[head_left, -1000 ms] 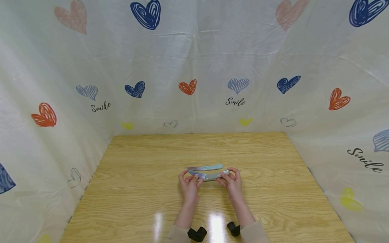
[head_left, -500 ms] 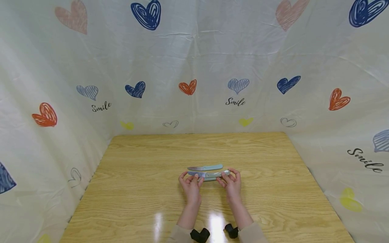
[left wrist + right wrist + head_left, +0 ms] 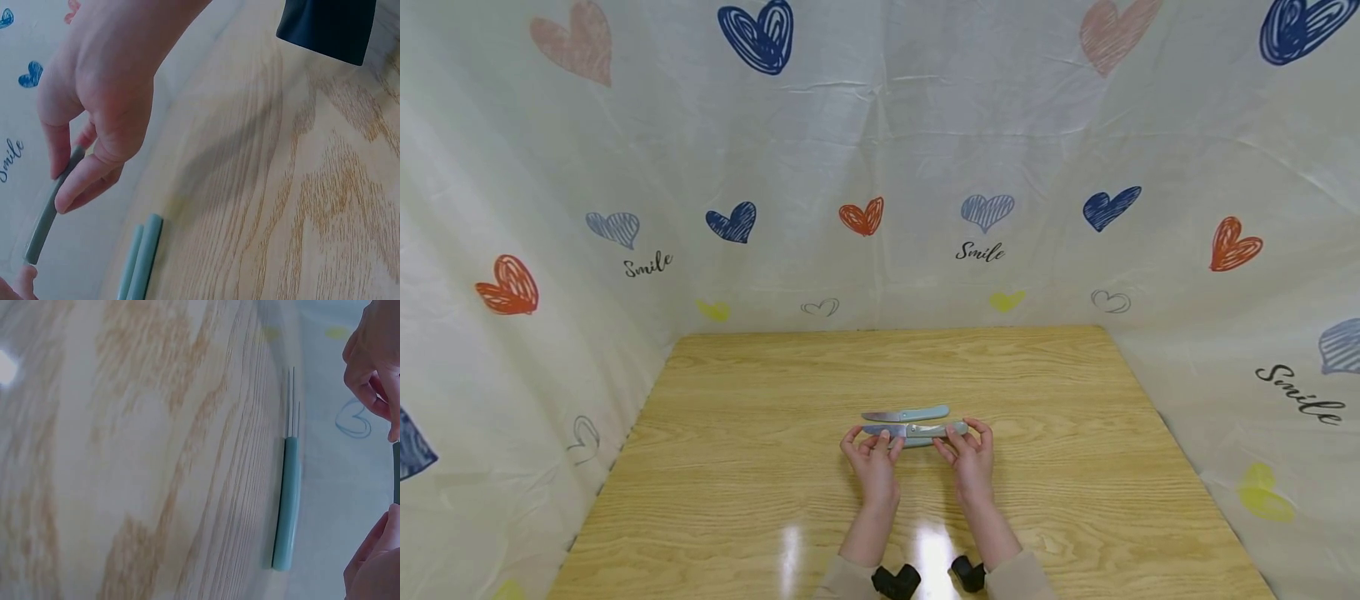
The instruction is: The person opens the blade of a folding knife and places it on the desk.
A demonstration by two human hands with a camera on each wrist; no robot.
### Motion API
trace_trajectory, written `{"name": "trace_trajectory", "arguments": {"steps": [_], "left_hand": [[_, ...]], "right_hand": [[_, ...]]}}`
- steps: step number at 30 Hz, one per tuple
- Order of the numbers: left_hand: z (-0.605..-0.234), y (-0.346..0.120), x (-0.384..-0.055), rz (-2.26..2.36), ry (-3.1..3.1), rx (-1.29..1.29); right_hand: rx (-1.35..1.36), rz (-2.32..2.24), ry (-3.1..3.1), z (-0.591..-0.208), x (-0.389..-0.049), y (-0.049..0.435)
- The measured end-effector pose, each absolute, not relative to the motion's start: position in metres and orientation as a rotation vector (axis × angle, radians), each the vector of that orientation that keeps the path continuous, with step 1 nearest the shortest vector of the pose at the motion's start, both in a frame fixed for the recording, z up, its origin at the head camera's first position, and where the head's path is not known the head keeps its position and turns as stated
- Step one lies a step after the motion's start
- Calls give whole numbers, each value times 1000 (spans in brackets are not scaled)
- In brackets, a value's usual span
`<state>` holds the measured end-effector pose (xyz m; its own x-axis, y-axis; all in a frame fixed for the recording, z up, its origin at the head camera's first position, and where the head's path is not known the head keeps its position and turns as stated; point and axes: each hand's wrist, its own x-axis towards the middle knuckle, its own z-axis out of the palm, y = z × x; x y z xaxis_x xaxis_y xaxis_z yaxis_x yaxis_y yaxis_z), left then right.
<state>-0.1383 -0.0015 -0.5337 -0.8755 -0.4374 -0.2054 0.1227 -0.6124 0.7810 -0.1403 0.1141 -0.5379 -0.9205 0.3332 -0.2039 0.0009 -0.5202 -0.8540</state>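
Observation:
In the head view both hands hold a knife with a grey-green handle (image 3: 928, 431) just above the table. My left hand (image 3: 876, 479) pinches its blade, which points left. The handle's right end is between the thumb and fingers of my right hand (image 3: 974, 471). Beyond it lies a knife with a light blue-green handle (image 3: 925, 413). Another blue-green handle (image 3: 917, 442) shows on the near side, its blade hidden by my left hand. The left wrist view shows the right hand (image 3: 103, 106) on the held handle (image 3: 47, 212); only left fingertips (image 3: 25, 284) appear.
The knives are on a wooden table (image 3: 760, 433). A white curtain (image 3: 925, 125) printed with hearts and "Smile" hangs behind and at both sides. Black devices (image 3: 896, 582) are strapped at both wrists. Two teal handles (image 3: 147, 256) lie side by side in the left wrist view.
The held knife's blade and handle appeared to form a shallow V a second ago; now they lie nearly in one line. Both wrists have shifted slightly, and the grips stay the same.

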Motion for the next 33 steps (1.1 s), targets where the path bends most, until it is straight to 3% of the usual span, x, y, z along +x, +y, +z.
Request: {"name": "trace_trajectory", "arguments": {"steps": [16, 33], "left_hand": [[-541, 0, -140, -2457, -1126, 541], [-549, -18, -128, -2407, -1281, 580]], "right_hand": [[-559, 2485, -1388, -545, -143, 110], [-312, 2479, -1473, -550, -131, 139]]}}
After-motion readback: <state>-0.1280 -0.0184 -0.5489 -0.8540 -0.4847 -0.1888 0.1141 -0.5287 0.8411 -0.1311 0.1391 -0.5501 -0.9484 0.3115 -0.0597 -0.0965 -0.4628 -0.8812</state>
